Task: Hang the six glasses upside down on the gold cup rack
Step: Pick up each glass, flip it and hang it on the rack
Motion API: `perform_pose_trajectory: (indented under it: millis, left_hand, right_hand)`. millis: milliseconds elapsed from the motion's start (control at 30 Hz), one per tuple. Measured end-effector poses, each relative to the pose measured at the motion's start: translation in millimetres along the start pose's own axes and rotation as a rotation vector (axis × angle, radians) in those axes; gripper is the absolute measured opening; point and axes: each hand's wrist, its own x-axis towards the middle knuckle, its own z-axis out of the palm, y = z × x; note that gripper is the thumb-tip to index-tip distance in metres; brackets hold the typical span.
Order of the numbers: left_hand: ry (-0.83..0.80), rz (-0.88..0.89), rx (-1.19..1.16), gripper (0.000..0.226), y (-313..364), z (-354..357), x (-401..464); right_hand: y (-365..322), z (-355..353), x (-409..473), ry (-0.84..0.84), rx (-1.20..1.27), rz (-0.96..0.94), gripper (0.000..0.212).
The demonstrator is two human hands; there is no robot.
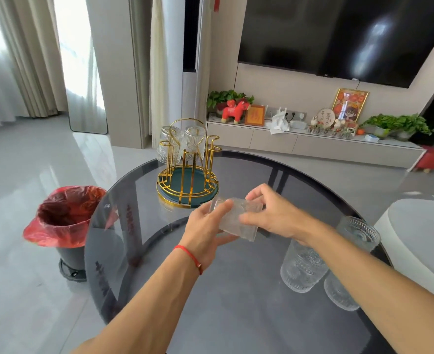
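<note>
Glass (236,219) between both hands (208,226), near rack (187,175)

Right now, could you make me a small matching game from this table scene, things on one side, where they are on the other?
Things:
1. ribbed clear glass
2. gold wire cup rack
3. red-lined waste bin
4. red string bracelet

Places:
A. on the floor beside the table
B. on the left wrist
C. between left hand and right hand
D. on the far side of the round dark glass table

Pairs: 1-C, 2-D, 3-A, 4-B
</note>
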Motion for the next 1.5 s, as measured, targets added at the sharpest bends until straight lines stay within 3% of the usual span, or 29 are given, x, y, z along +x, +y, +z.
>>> perform_pose_trajectory:
  millis: [100,200,400,500,567,667,867,1267,1500]
  left_hand:
    - [0.134,0.176,0.168,0.065,3,-6,4]
    - [0.065,0.318,0.234,0.079,8,-13,12]
    - [0.090,0.379,0.496,0.041,29,-34,47]
    - [0.213,0.456,1.035,0.026,22,-53,67]
    - [0.188,0.465,1.325,0.029,12,-66,80]
    - [0.148,0.408,1.490,0.040,5,-78,91]
    - [0.120,0.365,1.497,0.048,6,-87,98]
    - [0.139,0.325,1.414,0.053,5,-84,100]
    - [0.105,0.282,1.403,0.055,6,-81,99]
  right_hand:
    - [-6,12,6,-0.062,-0.160,-0.084,0.084]
    - [-11,25,17,0.004,-0.096,-0.178,0.098]
    - [-9,15,52,0.166,0.155,-0.149,0.096]
    - [-13,-1,72,0.351,0.233,-0.158,0.093]
    - [-22,-13,90,0.478,0.287,-0.168,0.095]
    - [-40,-29,122,0.605,0.345,-0.201,0.102]
    - [-70,-40,200,0.703,0.394,-0.196,0.100]
    - [-53,-9,255,0.490,0.160,-0.156,0.090]
    - [-44,-10,260,0.307,0.142,-0.116,0.078]
